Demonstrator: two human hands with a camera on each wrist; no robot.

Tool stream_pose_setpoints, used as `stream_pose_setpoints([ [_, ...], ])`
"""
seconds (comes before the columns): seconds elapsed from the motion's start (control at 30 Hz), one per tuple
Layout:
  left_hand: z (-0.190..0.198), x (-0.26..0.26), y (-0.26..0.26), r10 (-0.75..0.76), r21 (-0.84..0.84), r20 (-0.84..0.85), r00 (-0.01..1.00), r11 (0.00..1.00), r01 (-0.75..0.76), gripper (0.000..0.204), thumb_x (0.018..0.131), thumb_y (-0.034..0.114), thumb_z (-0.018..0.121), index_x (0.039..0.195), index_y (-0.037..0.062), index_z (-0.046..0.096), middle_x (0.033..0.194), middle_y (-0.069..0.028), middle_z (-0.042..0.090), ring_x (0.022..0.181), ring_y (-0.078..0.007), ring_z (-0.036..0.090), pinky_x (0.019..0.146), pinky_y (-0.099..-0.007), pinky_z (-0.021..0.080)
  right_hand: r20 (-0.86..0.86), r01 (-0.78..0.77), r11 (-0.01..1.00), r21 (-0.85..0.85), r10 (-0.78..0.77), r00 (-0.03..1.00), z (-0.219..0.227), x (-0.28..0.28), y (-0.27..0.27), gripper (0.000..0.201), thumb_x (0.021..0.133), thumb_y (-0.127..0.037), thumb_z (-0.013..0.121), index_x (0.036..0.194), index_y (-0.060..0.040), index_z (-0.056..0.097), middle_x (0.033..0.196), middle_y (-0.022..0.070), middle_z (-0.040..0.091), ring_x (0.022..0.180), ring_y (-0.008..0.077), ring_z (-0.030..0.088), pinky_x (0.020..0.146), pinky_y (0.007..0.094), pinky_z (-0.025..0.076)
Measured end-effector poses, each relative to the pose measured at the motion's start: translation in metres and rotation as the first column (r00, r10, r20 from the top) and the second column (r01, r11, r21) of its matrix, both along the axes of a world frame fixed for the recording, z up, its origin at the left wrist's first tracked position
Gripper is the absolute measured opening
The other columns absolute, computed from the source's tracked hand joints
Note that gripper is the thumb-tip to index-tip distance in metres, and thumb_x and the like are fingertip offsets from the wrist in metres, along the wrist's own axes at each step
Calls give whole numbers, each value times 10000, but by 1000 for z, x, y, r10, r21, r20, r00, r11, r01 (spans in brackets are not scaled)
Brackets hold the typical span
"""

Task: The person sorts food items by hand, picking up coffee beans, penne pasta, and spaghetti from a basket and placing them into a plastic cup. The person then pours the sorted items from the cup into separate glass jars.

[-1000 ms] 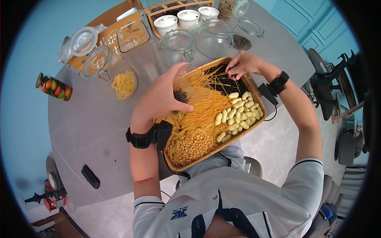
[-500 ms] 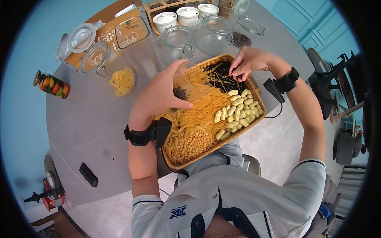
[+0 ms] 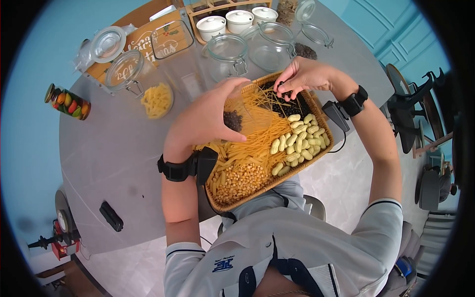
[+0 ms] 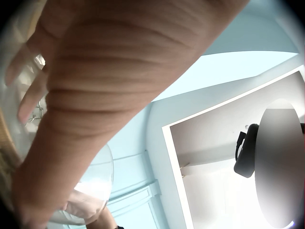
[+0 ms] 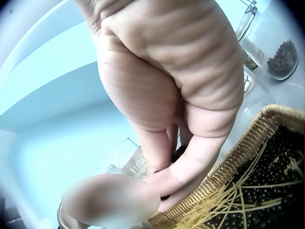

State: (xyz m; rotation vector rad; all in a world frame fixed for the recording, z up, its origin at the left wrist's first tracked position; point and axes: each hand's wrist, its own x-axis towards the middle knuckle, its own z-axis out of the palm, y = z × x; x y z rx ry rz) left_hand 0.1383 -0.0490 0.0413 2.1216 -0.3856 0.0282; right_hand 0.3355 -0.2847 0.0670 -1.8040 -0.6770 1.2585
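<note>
In the head view my left hand (image 3: 203,116) grips a clear cup (image 3: 257,116), tilted over a wicker basket (image 3: 277,184), with some dark beans (image 3: 232,120) inside it. The cup's round clear rim shows below the wrist in the left wrist view. My right hand (image 3: 310,74) pinches a few black beans (image 3: 281,88) between thumb and fingers, just above the basket's far right corner. Under it lie more black beans (image 3: 292,108), crossed by strands of spaghetti (image 3: 264,134). Peanuts (image 3: 302,141), corn kernels (image 3: 240,183) and penne (image 3: 217,158) fill the other parts.
Beyond the basket stand several clip-lid glass jars, one with pasta (image 3: 157,100), and a tall clear container (image 3: 180,69). White lidded pots (image 3: 240,21) sit in a wooden rack. A jar of colourful contents (image 3: 69,102) and a black case (image 3: 111,216) are at the left.
My right hand has moved left and slightly up with the pinched beans, toward the cup. The left hand still holds the cup over the basket.
</note>
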Motion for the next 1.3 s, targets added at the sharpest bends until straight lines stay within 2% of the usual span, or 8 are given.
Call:
stream_pose_setpoints([
  [0.13, 2, 0, -2, -104, 1, 3, 995, 995, 104, 1026, 593, 209, 919, 1490, 118, 429, 1556, -82, 402, 1355, -283, 473, 1128, -393, 392, -98, -42, 999, 32, 45, 994, 9, -12, 8, 239, 893, -94, 762, 1062, 72, 726, 964, 135, 736, 814, 171, 716, 727, 241, 602],
  [0.43, 10, -5, -3, -245, 70, -101, 964, 965, 252, 1049, 565, 232, 914, 1481, 67, 429, 1534, -113, 418, 1332, -283, 488, 1114, -388, 402, -123, -123, 988, 92, 134, 983, 15, -28, 16, 226, 902, -96, 753, 1056, 68, 727, 989, 147, 738, 820, 171, 715, 707, 239, 590],
  [0.53, 8, -6, -2, -191, 95, -79, 978, 976, 198, 1058, 557, 246, 919, 1463, 12, 424, 1420, -131, 518, 1240, -276, 558, 1048, -359, 442, -148, -113, 987, 115, 130, 980, 14, -25, 14, 225, 908, -98, 747, 1061, 66, 726, 990, 145, 739, 825, 171, 715, 712, 238, 592],
  [0.63, 7, -6, 0, -189, 70, -105, 976, 978, 197, 1058, 563, 243, 920, 1464, 7, 418, 1424, -138, 512, 1235, -276, 563, 1046, -355, 442, -113, -98, 992, 82, 107, 988, 13, -24, 10, 229, 912, -103, 744, 1072, 59, 724, 992, 141, 741, 832, 165, 714, 725, 233, 592],
  [0.73, 7, -8, 4, -144, 70, -185, 972, 985, 159, 1060, 561, 222, 916, 1483, 53, 420, 1521, -122, 422, 1236, -274, 571, 1048, -374, 458, -126, -74, 994, 82, 84, 989, 8, -14, 1, 235, 913, -112, 745, 1078, 53, 724, 995, 136, 742, 841, 157, 711, 739, 230, 592],
  [0.83, 1, -7, 10, -152, 153, -123, 981, 974, 170, 1059, 572, 215, 925, 1487, 56, 415, 1538, -114, 402, 1236, -281, 570, 1050, -378, 459, -117, -13, 999, 43, 18, 993, 2, -4, -12, 232, 914, -119, 746, 1074, 49, 726, 997, 131, 743, 843, 145, 708, 752, 224, 593],
  [1.03, -1, -9, 17, -135, 104, -167, 977, 983, 153, 1069, 589, 239, 949, 1494, 63, 408, 1579, -100, 352, 1261, -273, 557, 1062, -370, 452, -162, 39, 999, 25, -34, 986, -11, -1, -24, 231, 916, -117, 742, 1078, 46, 726, 999, 134, 742, 849, 143, 708, 781, 227, 603],
  [1.3, 5, -7, 13, 16, -9, -120, 993, 1000, -17, 1061, 590, 195, 939, 1487, 53, 390, 1477, -145, 485, 1294, -252, 533, 1087, -366, 418, -186, 39, 996, 77, -24, 982, -12, 4, -17, 227, 924, -105, 727, 1091, 50, 719, 1028, 148, 733, 889, 147, 712, 804, 236, 612],
])
